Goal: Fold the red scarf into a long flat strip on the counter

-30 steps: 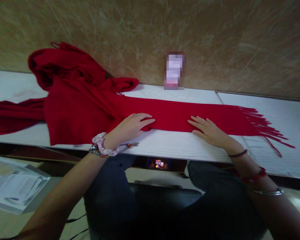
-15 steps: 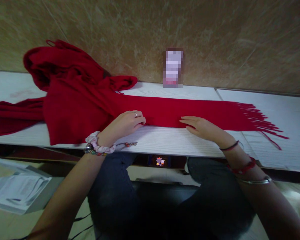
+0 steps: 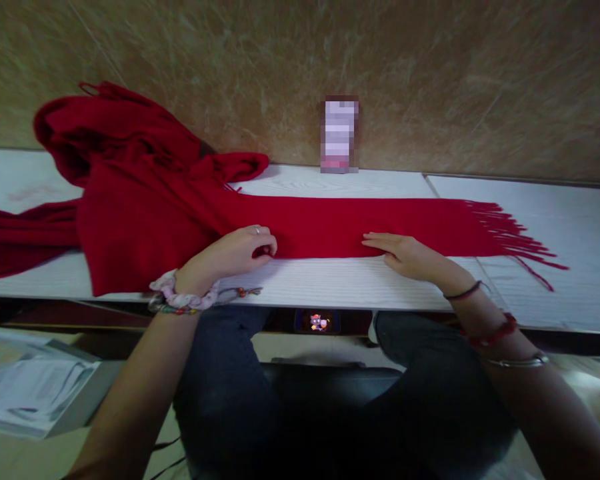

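A red scarf (image 3: 320, 223) lies flat along the white table, its fringe (image 3: 510, 230) spread out at the right. Further left the red cloth is heaped in folds (image 3: 130, 140). My left hand (image 3: 235, 253) rests at the front edge of the flat part, near the heap, with thumb and fingertips curled together on the cloth. On the same strip, further right, my right hand (image 3: 405, 253) lies with its fingers stretched out over the front edge.
A blurred-out upright object (image 3: 339, 137) stands at the table's back edge against the brown marbled wall (image 3: 430, 80). Below the white table (image 3: 320, 283) a small lit screen (image 3: 319, 323) shows. A grey box of papers (image 3: 80, 397) is at the lower left.
My left hand has shifted slightly left along the scarf, with a gap now showing between thumb and fingers. My right hand's fingers have drawn closer together. The view has shifted a little.
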{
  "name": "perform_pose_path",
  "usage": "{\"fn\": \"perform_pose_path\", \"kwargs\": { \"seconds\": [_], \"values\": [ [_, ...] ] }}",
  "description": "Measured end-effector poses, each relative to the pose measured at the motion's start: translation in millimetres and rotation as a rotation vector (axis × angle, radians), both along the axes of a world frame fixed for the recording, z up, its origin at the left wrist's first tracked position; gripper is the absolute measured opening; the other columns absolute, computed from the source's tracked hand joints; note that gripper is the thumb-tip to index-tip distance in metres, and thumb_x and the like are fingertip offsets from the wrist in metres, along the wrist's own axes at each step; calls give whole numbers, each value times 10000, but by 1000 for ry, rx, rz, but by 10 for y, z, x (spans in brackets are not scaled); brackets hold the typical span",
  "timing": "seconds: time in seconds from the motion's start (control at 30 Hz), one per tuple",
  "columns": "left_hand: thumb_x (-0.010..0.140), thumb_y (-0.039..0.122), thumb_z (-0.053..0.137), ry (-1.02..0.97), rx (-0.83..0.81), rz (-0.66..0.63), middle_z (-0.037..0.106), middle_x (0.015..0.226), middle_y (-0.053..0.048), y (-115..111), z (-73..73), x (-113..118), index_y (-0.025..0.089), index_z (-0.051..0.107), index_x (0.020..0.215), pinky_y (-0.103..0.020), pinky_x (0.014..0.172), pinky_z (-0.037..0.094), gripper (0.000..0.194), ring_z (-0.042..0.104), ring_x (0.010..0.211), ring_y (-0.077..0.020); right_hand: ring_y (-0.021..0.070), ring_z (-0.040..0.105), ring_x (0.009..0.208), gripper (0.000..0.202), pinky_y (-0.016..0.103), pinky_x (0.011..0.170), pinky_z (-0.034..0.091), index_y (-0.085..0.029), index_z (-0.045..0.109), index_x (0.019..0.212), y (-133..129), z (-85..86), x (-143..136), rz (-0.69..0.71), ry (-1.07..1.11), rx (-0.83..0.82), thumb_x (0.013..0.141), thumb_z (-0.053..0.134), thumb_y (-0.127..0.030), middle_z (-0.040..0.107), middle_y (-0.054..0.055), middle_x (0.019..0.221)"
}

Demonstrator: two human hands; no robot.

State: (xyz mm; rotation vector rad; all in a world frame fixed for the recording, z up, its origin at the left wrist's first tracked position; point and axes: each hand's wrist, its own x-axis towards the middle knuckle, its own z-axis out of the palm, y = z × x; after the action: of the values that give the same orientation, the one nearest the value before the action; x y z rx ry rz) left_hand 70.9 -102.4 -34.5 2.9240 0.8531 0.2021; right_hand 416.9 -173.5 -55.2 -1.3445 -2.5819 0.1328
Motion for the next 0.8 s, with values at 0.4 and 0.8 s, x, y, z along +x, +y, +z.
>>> {"fn": "perform_pose_path", "kwargs": {
  "seconds": [0.4,0.8],
  "values": [
    [872,80,412,163,279,-71,611,1107,-60,-167,-71,564,210,552,1213,-278,813,445,391,588,955,-159,239,603,1066,312,411,946,489,-93,646,1132,2,-64,-280,92,5,198,871,484,-152,661,143,1137],
    [903,148,422,76,332,113,651,952,-64,-152,-113,777,181,643,1072,-262,643,462,280,627,824,-177,199,608,1006,424,362,907,488,-129,624,1157,45,-17,-400,-21,-29,195,809,413,-8,678,103,1098]
  ]
}}
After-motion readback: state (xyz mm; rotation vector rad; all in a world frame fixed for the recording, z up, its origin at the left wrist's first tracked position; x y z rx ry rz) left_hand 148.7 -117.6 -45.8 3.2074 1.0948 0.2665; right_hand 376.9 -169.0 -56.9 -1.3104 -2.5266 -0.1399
